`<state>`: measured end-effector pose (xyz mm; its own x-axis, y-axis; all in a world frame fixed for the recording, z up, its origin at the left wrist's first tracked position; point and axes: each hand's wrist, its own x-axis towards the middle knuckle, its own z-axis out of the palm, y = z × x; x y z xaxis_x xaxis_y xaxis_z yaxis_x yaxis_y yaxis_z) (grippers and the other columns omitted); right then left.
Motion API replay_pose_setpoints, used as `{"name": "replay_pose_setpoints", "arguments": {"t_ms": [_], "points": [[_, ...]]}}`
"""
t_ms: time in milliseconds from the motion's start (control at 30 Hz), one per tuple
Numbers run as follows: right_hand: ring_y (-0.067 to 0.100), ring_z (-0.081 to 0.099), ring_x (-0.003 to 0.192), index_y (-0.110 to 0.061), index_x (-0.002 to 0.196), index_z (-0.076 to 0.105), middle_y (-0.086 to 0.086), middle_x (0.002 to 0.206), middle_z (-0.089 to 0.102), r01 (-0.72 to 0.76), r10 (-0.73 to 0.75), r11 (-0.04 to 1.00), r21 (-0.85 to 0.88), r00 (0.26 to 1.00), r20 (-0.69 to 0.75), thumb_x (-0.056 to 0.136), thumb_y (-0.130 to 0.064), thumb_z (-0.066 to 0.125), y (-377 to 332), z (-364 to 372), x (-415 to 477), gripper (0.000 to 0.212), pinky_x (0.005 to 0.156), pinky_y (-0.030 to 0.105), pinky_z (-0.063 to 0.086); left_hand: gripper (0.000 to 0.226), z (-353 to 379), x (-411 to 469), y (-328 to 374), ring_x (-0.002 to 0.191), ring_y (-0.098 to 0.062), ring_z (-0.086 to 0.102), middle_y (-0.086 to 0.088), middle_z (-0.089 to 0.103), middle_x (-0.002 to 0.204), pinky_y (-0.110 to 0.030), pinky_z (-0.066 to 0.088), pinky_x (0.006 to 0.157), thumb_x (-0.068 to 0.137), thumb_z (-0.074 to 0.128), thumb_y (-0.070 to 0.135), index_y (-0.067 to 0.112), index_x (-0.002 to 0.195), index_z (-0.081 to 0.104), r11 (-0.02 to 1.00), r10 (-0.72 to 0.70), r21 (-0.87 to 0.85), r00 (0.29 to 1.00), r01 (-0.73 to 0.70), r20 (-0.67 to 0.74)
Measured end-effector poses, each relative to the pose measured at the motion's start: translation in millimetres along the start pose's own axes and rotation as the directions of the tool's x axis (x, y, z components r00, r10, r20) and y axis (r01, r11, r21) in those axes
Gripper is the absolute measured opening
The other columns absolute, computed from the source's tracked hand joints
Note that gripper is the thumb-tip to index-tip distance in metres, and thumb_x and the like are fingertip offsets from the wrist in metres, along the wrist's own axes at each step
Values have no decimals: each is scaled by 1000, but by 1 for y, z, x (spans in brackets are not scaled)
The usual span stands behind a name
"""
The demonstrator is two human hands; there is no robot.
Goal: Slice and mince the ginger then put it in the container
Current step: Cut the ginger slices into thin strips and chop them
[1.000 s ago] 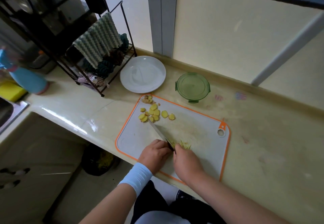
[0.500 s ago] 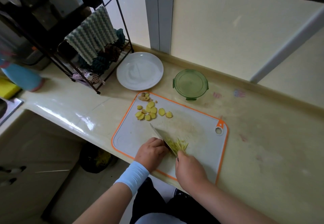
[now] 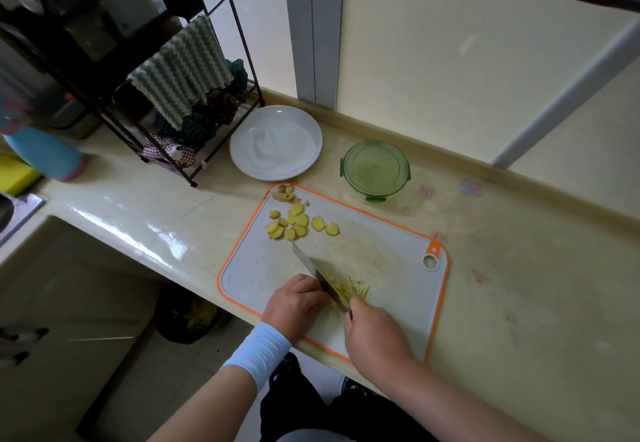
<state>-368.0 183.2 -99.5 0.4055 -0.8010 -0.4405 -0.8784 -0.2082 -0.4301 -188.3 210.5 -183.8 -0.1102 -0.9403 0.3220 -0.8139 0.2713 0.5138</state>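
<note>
A grey cutting board with an orange rim lies at the counter's front edge. Round yellow ginger slices sit in a loose heap at its far left corner, with brown peel scraps behind them. Thin ginger strips lie near the front middle. My right hand grips the handle of a knife whose blade stands among the strips. My left hand, fingers curled, rests against the left of the blade; what it holds is hidden. The green round container stands behind the board.
A white plate sits left of the container. A black wire rack with a striped cloth stands at the back left. A blue bottle and a yellow sponge are by the sink at far left.
The knife has shifted slightly left across the strips, and more cut strips now lie to the right of the blade. Both hands stay at the board's front.
</note>
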Motion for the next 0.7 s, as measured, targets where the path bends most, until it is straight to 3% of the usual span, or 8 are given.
{"name": "replay_pose_setpoints", "arguments": {"t_ms": [367,700], "points": [[30,63,93,-20,98,44,8,97,64,2,-1,998,-63,1000,13,100,-20,38,-13,11,18,6,64,34,36,16,0,0,7,82,-12,54,5,63,85,-17,44,66,90,62,21,21,81,75,999,-39,1,999,39,-38],[33,63,90,-23,91,36,11,93,64,11,-11,1000,-8,1000,1,100,-28,39,-10,-1,11,11,61,34,35,13,3,-3,3,84,-16,58,3,64,89,-24,51,71,93,64,18,17,85,74,999,6,-36,999,-7,-32]]}}
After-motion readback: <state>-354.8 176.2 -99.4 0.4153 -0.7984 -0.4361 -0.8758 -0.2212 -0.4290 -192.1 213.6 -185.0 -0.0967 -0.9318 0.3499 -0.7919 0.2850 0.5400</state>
